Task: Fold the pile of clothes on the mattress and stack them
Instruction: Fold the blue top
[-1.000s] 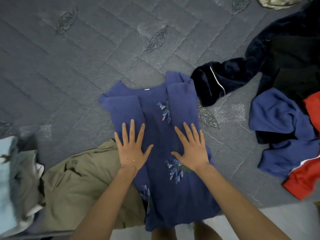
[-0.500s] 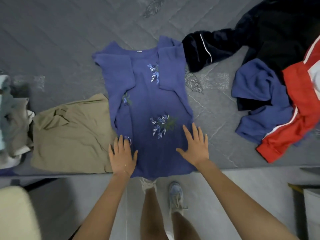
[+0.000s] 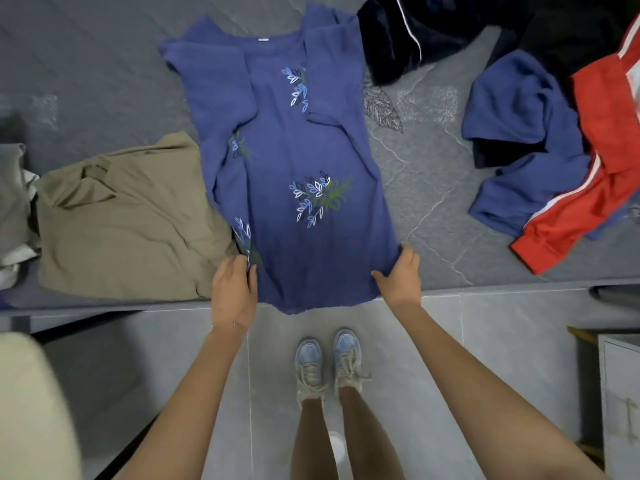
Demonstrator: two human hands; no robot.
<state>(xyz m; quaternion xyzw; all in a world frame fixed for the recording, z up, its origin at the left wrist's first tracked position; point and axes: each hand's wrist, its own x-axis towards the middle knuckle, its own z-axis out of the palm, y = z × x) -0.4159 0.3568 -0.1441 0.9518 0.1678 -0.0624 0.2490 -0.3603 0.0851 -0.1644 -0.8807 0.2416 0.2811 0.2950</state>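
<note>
A blue top point(image 3: 287, 161) with embroidered leaves lies flat on the grey quilted mattress point(image 3: 86, 64), both side edges folded inward, its hem hanging over the near edge. My left hand point(image 3: 233, 289) grips the hem's left corner, fingers curled under the cloth. My right hand point(image 3: 400, 275) pinches the hem's right corner. Left of the top lies a folded khaki garment point(image 3: 128, 220). Unfolded clothes sit at the right: a dark navy velvet piece point(image 3: 398, 36) and a blue and red jacket point(image 3: 540, 140).
More folded pale clothes point(image 3: 14, 216) lie at the far left edge. The mattress ends just beyond my wrists, with grey floor tiles point(image 3: 485, 341) and my shoes point(image 3: 327, 362) below. A pale blurred object point(image 3: 31, 410) sits lower left, a cabinet point(image 3: 620, 393) lower right.
My hands slid down the blue top from its middle to the hem and changed from flat pressing to gripping the two bottom corners. The view tilted down toward the floor.
</note>
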